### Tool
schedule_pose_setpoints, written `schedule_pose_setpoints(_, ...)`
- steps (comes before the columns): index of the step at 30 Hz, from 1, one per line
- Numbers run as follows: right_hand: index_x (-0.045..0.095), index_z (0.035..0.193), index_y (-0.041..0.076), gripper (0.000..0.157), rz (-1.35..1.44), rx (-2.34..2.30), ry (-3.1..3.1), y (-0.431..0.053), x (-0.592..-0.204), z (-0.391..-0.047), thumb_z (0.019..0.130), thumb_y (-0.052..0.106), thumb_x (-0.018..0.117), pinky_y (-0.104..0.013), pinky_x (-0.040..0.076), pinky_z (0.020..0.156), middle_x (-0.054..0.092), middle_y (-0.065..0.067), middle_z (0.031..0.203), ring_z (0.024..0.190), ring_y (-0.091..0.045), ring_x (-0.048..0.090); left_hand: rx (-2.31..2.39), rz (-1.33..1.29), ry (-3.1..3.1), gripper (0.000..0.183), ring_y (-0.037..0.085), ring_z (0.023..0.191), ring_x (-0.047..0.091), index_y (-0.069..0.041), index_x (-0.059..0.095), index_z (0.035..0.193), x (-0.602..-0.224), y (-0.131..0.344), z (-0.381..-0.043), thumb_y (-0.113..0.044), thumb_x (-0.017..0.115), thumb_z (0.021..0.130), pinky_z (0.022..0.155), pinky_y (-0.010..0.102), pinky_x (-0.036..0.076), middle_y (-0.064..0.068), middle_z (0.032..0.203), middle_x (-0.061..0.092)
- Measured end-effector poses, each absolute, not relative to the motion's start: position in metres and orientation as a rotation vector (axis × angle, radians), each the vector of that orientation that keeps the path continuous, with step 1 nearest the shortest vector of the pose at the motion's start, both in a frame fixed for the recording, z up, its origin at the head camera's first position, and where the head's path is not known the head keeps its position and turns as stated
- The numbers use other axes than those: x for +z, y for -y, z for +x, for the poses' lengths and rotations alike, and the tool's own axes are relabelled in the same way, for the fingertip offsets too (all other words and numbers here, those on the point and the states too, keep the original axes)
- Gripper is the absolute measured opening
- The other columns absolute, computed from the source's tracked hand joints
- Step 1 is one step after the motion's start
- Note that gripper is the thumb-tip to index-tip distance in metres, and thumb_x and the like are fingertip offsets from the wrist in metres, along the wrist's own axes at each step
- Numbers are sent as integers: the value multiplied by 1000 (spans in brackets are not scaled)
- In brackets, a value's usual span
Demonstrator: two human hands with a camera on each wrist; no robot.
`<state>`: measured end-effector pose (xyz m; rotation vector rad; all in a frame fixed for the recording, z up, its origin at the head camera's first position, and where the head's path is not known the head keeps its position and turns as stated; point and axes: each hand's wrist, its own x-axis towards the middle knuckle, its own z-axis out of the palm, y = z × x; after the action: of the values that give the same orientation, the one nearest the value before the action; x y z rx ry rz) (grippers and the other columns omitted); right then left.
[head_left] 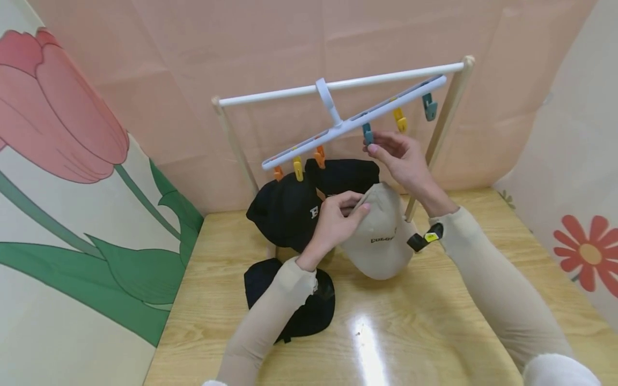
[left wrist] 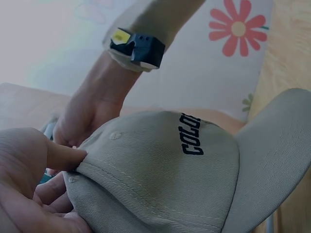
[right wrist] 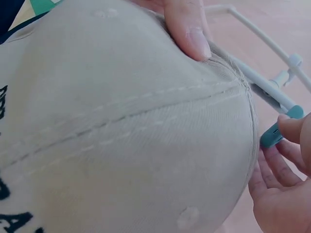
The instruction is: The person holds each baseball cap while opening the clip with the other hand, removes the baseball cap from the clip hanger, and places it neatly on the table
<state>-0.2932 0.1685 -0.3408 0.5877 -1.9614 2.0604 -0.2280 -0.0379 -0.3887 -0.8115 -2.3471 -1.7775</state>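
Observation:
My left hand point(head_left: 340, 220) pinches the crown of a beige baseball cap point(head_left: 379, 241) with dark lettering, its brim hanging downward. In the left wrist view, the thumb presses the cap's point(left wrist: 155, 155) fabric from above. Up and to the right, my right hand point(head_left: 403, 158) pinches a teal clothes peg point(head_left: 368, 134) that hangs from a pale lilac hanger point(head_left: 338, 128). In the right wrist view, the peg point(right wrist: 279, 131) sits between thumb and fingers, close beside the cap's top edge. Two black caps hang from the hanger's left half, one of them a cap point(head_left: 285, 212) with a white letter.
The hanger hooks over a white rail point(head_left: 386, 79) on wooden posts and tilts up to the right. Orange and yellow pegs are on it, plus another teal peg point(head_left: 429, 107) at the right end. A black cap point(head_left: 314, 305) lies on the wooden table point(head_left: 415, 332).

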Motion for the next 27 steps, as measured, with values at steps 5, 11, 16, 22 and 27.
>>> schedule_pose_setpoints(5,66,143,4,39,552,1922,2085,-173,-346,-289,104,12,70,-17,56,98,74,-7,129,111,-12,74,-1797,-818,2306,19,22,100,79,0,78,115,-395,38,-225,-14,73,102,87,24,62,17,110,79)
schedule_pose_setpoints(11,62,148,8,45,464,1817,2219,-182,-355,-277,106,23,69,-16,54,100,69,-9,141,119,-10,71,-1838,-794,2310,19,23,100,80,0,78,115,-398,38,-220,-13,74,102,87,25,63,19,110,80)
schedule_pose_setpoints(16,62,146,7,42,430,1821,2240,-190,-366,-267,108,25,66,-16,55,98,67,-14,143,121,-16,71,-1893,-757,2316,19,20,98,79,0,78,114,-397,39,-216,-13,75,101,86,25,63,19,110,80)
schedule_pose_setpoints(22,62,146,9,42,361,1792,2286,-202,-376,-252,109,29,63,-14,55,96,67,-11,142,116,-7,68,-1940,-755,2294,20,15,95,79,-1,78,115,-395,39,-211,-14,75,100,85,26,63,18,110,80)
schedule_pose_setpoints(27,59,149,8,46,322,1680,2405,-216,-387,-235,111,34,60,-10,51,96,64,-13,145,118,-4,65,-1966,-767,2261,20,16,95,79,-1,78,116,-396,40,-207,-14,76,100,85,27,64,18,111,79)
